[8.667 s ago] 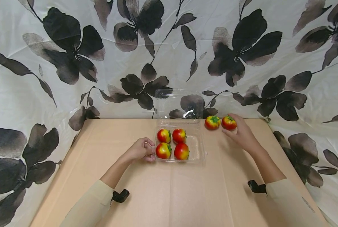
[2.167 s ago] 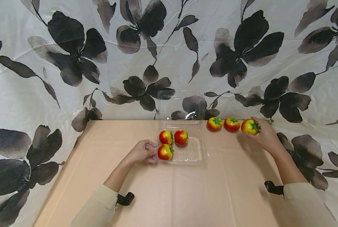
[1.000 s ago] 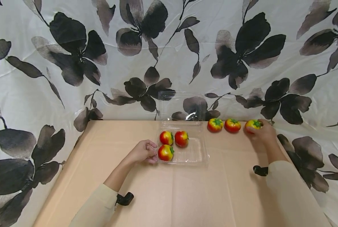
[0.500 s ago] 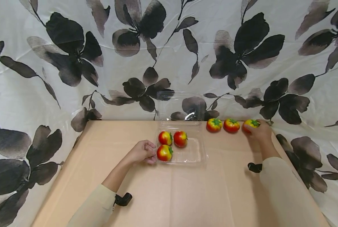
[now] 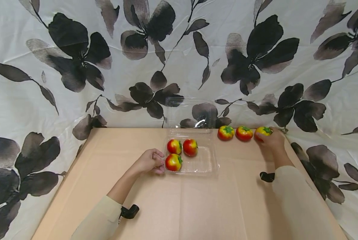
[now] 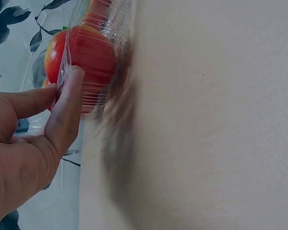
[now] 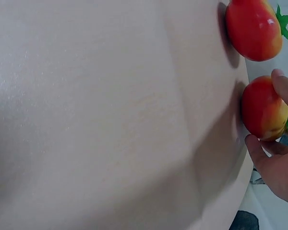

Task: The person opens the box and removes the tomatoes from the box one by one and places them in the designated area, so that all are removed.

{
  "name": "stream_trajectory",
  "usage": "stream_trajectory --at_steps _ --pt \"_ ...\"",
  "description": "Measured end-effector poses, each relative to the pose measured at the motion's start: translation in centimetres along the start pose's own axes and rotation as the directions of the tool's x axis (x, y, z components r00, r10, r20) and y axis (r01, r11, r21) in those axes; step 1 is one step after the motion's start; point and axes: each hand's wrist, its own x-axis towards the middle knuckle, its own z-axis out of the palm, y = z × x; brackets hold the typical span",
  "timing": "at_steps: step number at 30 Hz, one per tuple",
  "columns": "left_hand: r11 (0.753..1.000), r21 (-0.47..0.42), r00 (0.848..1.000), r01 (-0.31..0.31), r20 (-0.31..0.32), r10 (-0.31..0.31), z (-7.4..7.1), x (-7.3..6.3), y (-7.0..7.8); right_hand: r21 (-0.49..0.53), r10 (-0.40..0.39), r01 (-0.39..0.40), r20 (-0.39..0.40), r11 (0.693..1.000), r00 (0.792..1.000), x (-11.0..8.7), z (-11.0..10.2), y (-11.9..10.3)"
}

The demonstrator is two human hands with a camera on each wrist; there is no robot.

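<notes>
Cream fabric is covering both forearms at the near side, the sleeves [image 5: 99, 216] each having a black wrist piece [image 5: 130, 211] jutting out beside the cuff on the bare tabletop's [image 5: 197, 206] side. Just beyond, the left hand [image 5: 150, 161] is pinching the side wall of the clear plastic container [image 5: 207, 156] in a narrow grip. That thin wall is looking easy to bend, so too hard a squeeze could be buckling it and jostling the fruits lying close together inside: a front fruit [image 5: 173, 162], a back-left fruit [image 5: 174, 146] and a back-right fruit [image 5: 190, 147].

Farther off, the right hand [image 5: 273, 140] is holding an outer fruit [image 5: 262, 133], thumb and fingers spreading round it, near the tabletop's back edge. Whether the tabletop is bearing its weight, I cannot tell. Being round, it could be rolling over that edge after a careless release. A sideways swing could be knocking the middle fruit [image 5: 244, 133] into the inner fruit [image 5: 226, 133] just beside it. Behind the container, its lid [image 5: 191, 113] is standing open; a sharp tug could be swinging it down.

Counting outward: two sleeves, two wrist pieces, two hands, one container with one lid, six red-and-yellow fruits (three lying inside, two standing free, one being held), one floral cloth [image 5: 209, 50] hanging behind.
</notes>
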Motion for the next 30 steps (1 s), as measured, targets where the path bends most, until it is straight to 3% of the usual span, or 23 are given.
stream_trajectory --at_steps 12,30 --pt "1.000 -0.021 1.000 0.001 0.003 -0.001 0.03 0.05 -0.34 0.025 -0.036 0.035 0.052 0.999 0.998 0.00 0.18 0.35" --pt "1.000 -0.010 1.000 -0.019 -0.002 0.019 0.17 0.13 -0.35 0.043 0.002 -0.007 0.103 0.999 0.995 0.48 -0.17 0.51"
